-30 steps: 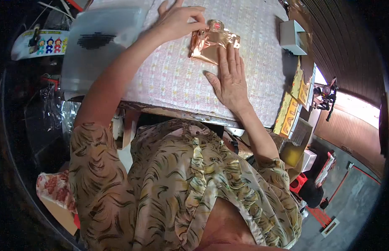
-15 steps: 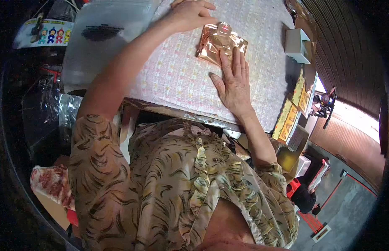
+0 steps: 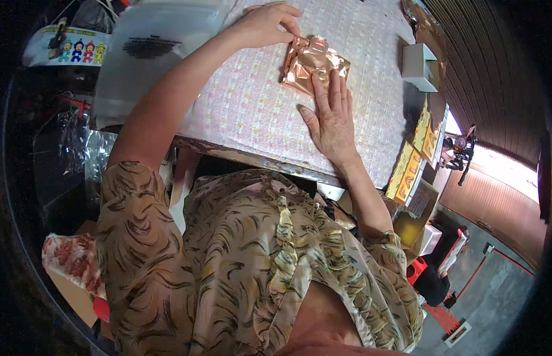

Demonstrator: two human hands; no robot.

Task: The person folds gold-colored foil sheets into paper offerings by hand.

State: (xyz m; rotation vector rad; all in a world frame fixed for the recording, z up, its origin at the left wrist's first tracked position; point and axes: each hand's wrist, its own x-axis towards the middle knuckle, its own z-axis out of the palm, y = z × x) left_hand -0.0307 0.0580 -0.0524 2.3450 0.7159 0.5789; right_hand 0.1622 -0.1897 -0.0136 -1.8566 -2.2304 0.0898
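A shiny copper-coloured foil packet (image 3: pixel 305 65), creased on its surface, lies on the pale checked cloth (image 3: pixel 246 113) over the table. At the packet's upper left corner, the thumb and index finger of my left hand (image 3: pixel 267 25) pinch its edge. My right hand (image 3: pixel 334 121) rests palm down, fingers stretched over the lower right part of the packet and thumb spread out on the cloth. The fingertips hide some of the foil.
Clear plastic sheeting (image 3: pixel 151 65) covers the table's left side. At the right edge stand a white open box (image 3: pixel 419 68) and yellow printed cartons (image 3: pixel 408 178). A bag with cartoon figures (image 3: pixel 80 50) is at the far left. The table's front edge (image 3: pixel 258 161) crosses below my hands.
My left thumb and index finger have closed on the packet's upper left corner, where they were slightly apart before. My right hand has stayed almost still.
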